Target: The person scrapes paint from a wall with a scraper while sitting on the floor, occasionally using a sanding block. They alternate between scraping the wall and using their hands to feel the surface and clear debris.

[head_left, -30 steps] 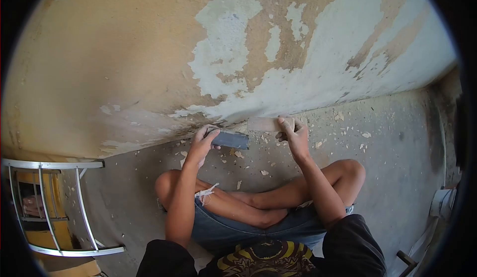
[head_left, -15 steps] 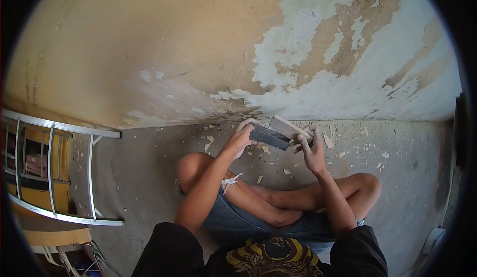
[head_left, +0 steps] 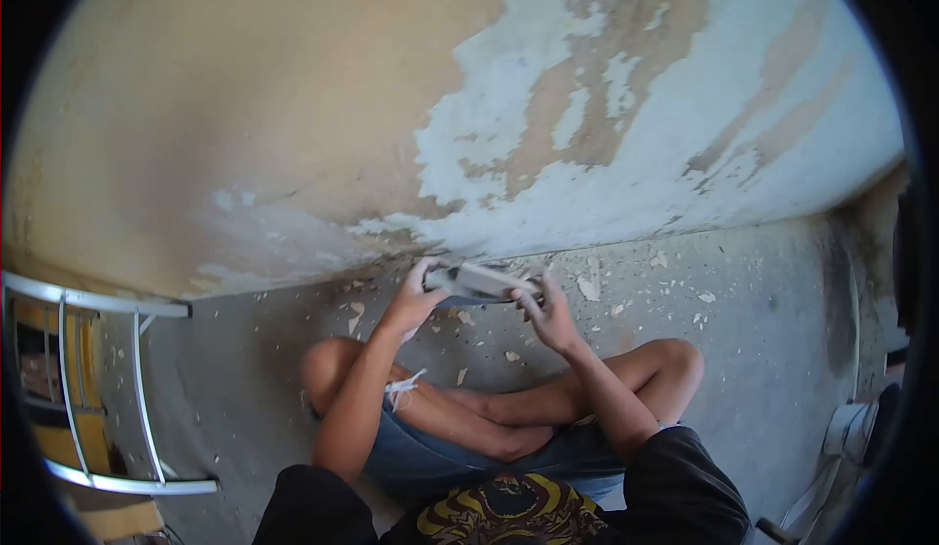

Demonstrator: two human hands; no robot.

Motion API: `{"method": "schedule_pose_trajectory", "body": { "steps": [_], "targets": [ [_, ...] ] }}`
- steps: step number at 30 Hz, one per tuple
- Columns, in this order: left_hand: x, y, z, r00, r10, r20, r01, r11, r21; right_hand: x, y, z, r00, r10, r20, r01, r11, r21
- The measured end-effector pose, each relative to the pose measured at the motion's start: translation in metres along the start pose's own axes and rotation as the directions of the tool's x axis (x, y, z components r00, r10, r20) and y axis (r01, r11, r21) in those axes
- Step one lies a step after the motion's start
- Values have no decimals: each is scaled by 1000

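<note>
My left hand (head_left: 415,295) is closed on the left end of a dark flat piece (head_left: 458,301) that looks like sandpaper. Fingers of my right hand (head_left: 550,312) grip the right end of a pale rectangular block (head_left: 489,281), which looks like a sanding block. The block lies against the upper side of the dark piece, both held out in front of my crossed legs, close to the foot of the wall. Blur hides where exactly the two touch.
The wall (head_left: 323,134) ahead has peeling paint and bare patches. Paint flakes (head_left: 589,281) litter the concrete floor (head_left: 254,369). A metal ladder (head_left: 147,398) lies at the left. A whitish container (head_left: 849,428) stands at the right.
The block and the dark piece, held apart before, are now brought together, and my hands have drawn closer. The camera view has turned, shifting the scene left.
</note>
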State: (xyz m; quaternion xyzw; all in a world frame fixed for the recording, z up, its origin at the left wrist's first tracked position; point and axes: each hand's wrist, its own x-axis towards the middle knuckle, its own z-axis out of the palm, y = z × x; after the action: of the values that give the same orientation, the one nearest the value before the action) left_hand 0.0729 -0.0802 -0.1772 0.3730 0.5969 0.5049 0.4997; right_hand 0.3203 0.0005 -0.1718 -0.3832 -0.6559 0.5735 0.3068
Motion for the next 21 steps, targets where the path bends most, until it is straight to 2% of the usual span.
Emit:
{"method": "schedule_pose_trajectory", "body": {
  "steps": [1,2,4,5,7,9,11,12,13,14,16,19,21],
  "targets": [
    [2,1,0,999,34,2,-34,999,11,-1,-2,-3,996,38,77,-32,996,-88],
    [3,4,0,998,53,41,-54,999,10,-1,4,-2,999,29,35,-26,995,-99],
    [0,14,-1,998,-58,3,58,995,-86,1,15,2,987,-101,128,124,975,-187],
    [0,18,-1,998,-51,21,52,996,-79,1,16,1,989,-105,108,125,974,-189],
    [-2,25,-1,990,-140,11,140,979,-149,1,13,1,970,148,192,-133,987,-89],
    [-4,29,2,991,-129,42,133,984,-117,0,10,3,974,141,175,-127,988,-90],
    [-6,32,4,987,-150,61,159,972,-171,-3,8,4,977,137,161,-120,987,-109],
    [-5,27,3,988,-150,47,156,973,-172,-3,24,10,996,9,92,11,978,-209],
    [-7,29,6,991,-128,46,134,973,-187,-5,27,13,995,23,100,-1,977,-212],
    [-8,31,7,986,-166,32,169,971,-169,-6,27,13,994,35,99,-13,976,-218],
    [-5,21,8,989,-142,31,145,961,-237,-8,28,14,991,36,131,-20,992,-123],
    [3,-2,-2,991,-82,102,104,967,-231,-8,37,18,998,11,67,-10,1000,-12],
    [2,1,0,991,-48,125,73,976,-204,-11,25,14,957,182,228,-189,982,6]
  ]
}}
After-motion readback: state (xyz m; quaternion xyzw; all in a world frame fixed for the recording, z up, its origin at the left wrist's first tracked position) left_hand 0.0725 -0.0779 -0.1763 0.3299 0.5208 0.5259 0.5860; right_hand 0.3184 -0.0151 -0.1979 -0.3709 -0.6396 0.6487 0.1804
